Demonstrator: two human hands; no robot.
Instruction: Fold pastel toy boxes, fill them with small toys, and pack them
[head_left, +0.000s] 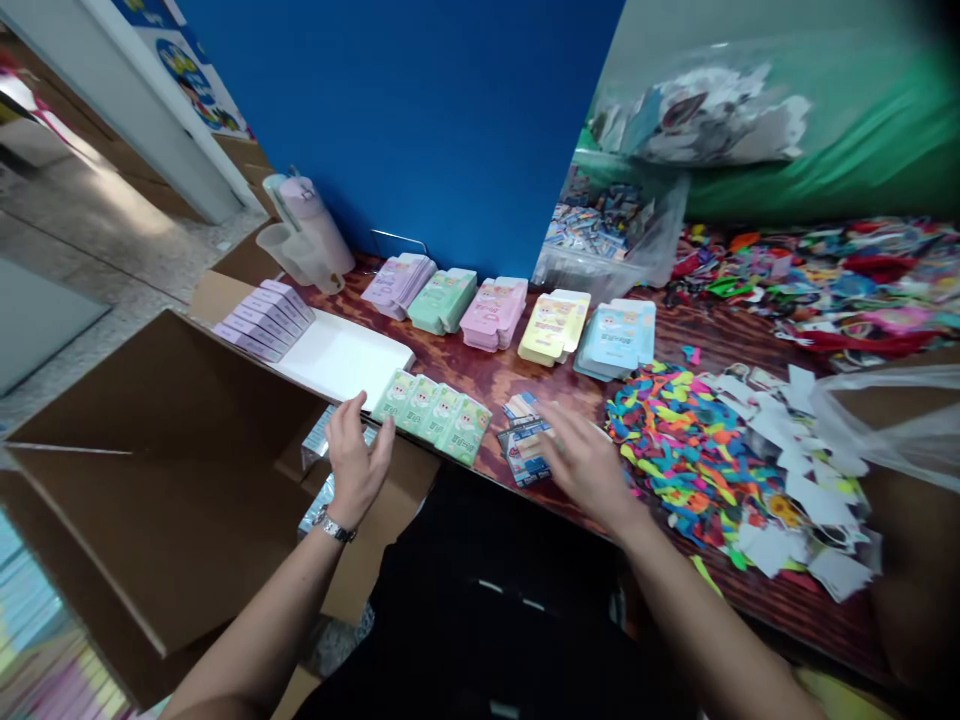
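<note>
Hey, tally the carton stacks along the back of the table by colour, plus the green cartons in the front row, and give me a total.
Lilac stacks: 1
Mint stacks: 1
Pink stacks: 1
Yellow stacks: 1
Blue stacks: 1
Green cartons: 4
Total: 9

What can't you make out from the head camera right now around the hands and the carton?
Head view only:
Cards under the right hand: partly covered by the hand; print unreadable.
Silver packs in the cardboard carton: mostly hidden by its flaps and the left hand; count unknown.
Green boxes: print too small to read.
Multicoloured stack: cut off by the bottom-left corner.
</note>
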